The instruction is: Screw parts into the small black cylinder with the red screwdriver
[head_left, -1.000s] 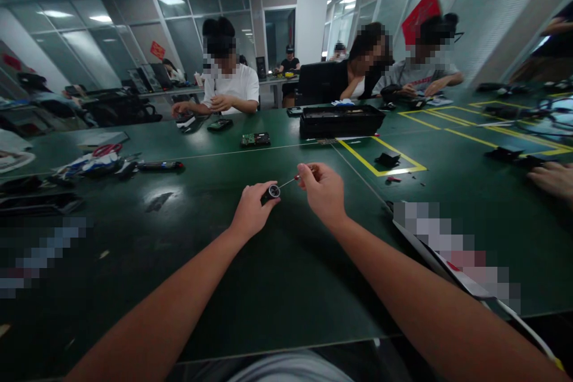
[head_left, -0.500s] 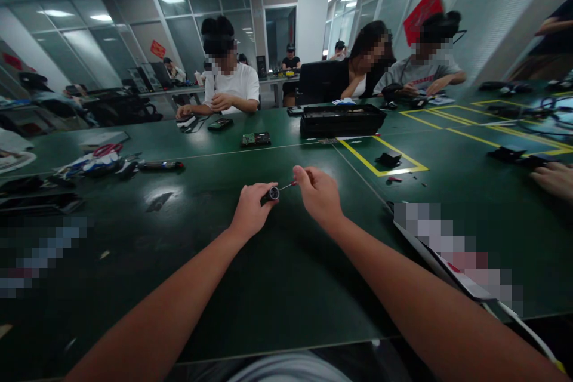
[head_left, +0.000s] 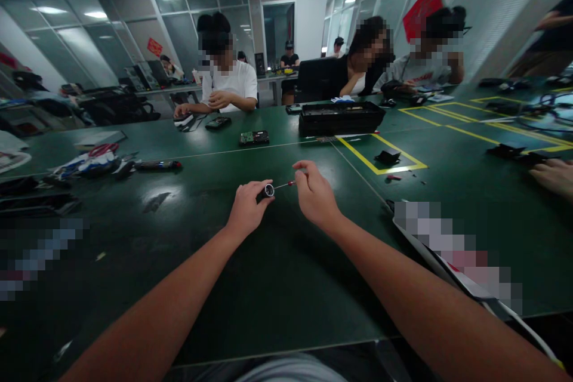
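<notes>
My left hand is closed round a small dark cylinder, whose round, light-rimmed end faces me. From beside that end a thin metal shaft with a red part, like a small screwdriver, runs to my right hand. The fingers of my right hand are bent around the red end. Whether the shaft's tip touches the cylinder is too small to tell. Both hands are over the green table.
Ahead are a circuit-board device and a long black tray. Cables and a dark pen-like tool lie left. A black piece sits inside yellow tape. Right are a white-edged panel and another person's hand.
My left hand and the cylinder have shifted slightly left, with the round end turned more toward me. The fingers of my right hand have changed their bend around the red end.
</notes>
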`<move>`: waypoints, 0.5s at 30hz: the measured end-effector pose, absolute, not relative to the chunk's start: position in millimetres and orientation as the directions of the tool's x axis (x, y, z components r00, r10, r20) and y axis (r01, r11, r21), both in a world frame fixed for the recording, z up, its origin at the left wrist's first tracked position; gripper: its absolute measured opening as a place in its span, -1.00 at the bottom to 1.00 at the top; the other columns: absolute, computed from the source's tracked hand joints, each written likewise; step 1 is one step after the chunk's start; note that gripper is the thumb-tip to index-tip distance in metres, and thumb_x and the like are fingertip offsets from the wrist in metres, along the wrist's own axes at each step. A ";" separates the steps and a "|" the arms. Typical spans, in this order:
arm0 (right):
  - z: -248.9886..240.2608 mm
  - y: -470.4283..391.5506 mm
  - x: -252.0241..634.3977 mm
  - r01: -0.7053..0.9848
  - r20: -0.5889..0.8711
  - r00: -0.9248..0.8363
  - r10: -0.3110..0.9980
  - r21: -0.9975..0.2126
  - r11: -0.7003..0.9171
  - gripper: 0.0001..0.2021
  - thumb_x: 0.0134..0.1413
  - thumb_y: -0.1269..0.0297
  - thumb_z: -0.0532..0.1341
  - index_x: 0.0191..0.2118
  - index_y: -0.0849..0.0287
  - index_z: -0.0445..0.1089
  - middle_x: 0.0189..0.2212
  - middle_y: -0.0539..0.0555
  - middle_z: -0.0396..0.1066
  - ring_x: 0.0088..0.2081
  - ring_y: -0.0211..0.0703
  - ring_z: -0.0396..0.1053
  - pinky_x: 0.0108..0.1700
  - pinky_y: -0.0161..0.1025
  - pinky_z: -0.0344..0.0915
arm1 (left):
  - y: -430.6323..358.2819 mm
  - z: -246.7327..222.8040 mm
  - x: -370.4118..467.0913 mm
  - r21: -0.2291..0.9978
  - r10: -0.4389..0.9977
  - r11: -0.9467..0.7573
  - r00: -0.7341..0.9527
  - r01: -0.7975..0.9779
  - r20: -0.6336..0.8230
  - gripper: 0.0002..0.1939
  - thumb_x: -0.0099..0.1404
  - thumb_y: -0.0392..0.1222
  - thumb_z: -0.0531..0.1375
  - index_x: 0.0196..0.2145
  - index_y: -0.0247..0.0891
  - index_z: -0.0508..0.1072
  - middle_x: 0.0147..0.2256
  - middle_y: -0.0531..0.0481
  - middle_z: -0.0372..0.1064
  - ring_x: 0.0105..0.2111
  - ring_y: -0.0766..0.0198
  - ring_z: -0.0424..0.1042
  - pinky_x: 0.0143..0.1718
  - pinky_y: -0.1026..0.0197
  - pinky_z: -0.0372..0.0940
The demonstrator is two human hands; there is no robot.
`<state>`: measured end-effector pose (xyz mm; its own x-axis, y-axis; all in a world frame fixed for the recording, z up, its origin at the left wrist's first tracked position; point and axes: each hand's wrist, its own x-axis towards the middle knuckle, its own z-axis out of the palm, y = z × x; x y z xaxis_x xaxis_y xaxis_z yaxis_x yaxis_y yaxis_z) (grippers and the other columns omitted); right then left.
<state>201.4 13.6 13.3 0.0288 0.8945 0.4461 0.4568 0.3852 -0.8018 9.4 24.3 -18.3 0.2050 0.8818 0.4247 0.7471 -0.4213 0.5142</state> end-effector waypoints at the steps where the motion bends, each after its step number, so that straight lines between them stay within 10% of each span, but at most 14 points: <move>1: 11.8 14.3 201.4 0.420 0.441 0.027 0.897 -0.819 0.391 -0.76 0.33 0.20 -0.01 -0.01 0.06 0.31 -0.37 0.02 0.46 -0.34 -0.08 0.42 -0.28 -0.15 0.21 | 24.6 -17.8 8.7 0.519 0.881 -0.420 0.197 0.744 0.430 -0.59 0.33 -0.27 0.27 0.12 -0.10 0.45 0.04 -0.07 0.45 0.08 0.06 0.38 0.20 -0.11 0.19; 6: 3.0 26.4 199.4 0.153 0.413 0.099 0.905 -0.905 0.396 -0.84 0.25 0.12 0.12 -0.16 0.07 0.30 -0.33 0.03 0.45 -0.30 -0.13 0.41 -0.21 -0.15 0.31 | 22.6 -14.1 10.3 0.479 0.870 -0.440 0.230 0.759 0.435 -0.59 0.36 -0.26 0.25 0.15 -0.08 0.43 0.04 -0.07 0.44 0.08 0.05 0.36 0.25 -0.19 0.14; 10: -1.7 42.0 206.0 -0.224 0.074 0.296 0.952 -0.964 0.144 -0.77 0.27 0.08 0.06 -0.35 0.06 0.27 -0.48 -0.01 0.32 -0.48 -0.19 0.28 -0.34 -0.17 0.35 | 20.5 -11.5 17.6 0.342 0.822 -0.486 0.286 0.804 0.493 -0.55 0.41 -0.24 0.19 0.21 0.03 0.37 0.03 -0.06 0.40 0.08 0.06 0.34 0.35 -0.39 -0.12; 15: -1.5 48.1 217.4 -0.167 0.047 0.457 0.888 -0.976 0.137 -0.77 0.27 0.10 0.10 -0.39 0.05 0.27 -0.47 -0.01 0.32 -0.46 -0.18 0.29 -0.42 -0.21 0.29 | 25.0 -17.6 17.2 0.351 0.867 -0.441 0.290 0.826 0.406 -0.56 0.40 -0.25 0.18 0.19 0.05 0.39 0.01 -0.06 0.38 0.09 0.03 0.32 0.34 -0.49 -0.16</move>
